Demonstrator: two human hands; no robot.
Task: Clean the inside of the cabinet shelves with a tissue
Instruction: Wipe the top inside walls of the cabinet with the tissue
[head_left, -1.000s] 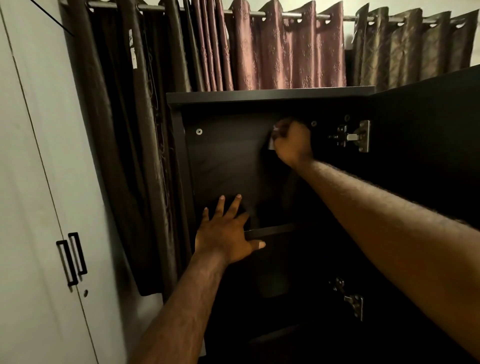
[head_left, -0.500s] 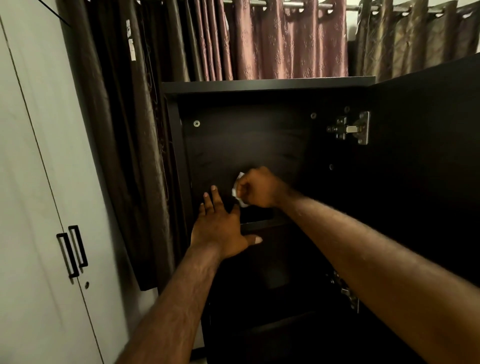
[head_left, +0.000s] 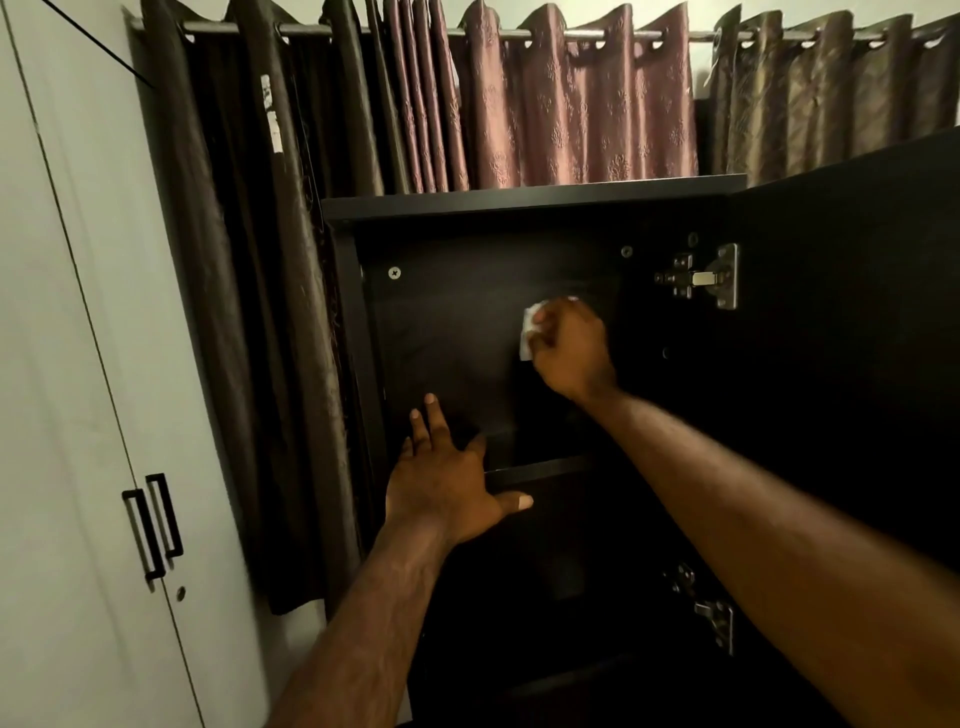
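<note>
1. R hand (head_left: 569, 345) clenched on white tissue (head_left: 530, 330); wad sticks out just left of its fingers, pressed on the back panel (head_left: 447, 332) of the dark cabinet (head_left: 530, 200), upper compartment.
2. L hand (head_left: 447, 486) open, not gripping, fingers spread. Palm sits at the front edge of the shelf (head_left: 540, 467), fingertips reach in over it, thumb points right under the edge.
3. Room around R fingers: bare panel to the left as far as the left wall, a strip above up to the top board, shelf below. Right of the knuckles it's dark, depth can't tell.
4. Upper hinge (head_left: 701, 278) right of and slightly above R hand, apart from it. Lower hinge (head_left: 714, 621) below the R forearm. Count: 2 hinges.
5. Door (head_left: 857, 312) swung open at right, edge beside the upper hinge.
6. Screw head (head_left: 394, 272) up-left of the tissue; a few more fittings near the upper hinge.
7. Curtains (head_left: 571, 114) behind the cabinet; white wardrobe (head_left: 78, 364) far left w/ 2 black handles (head_left: 153, 525).
</note>
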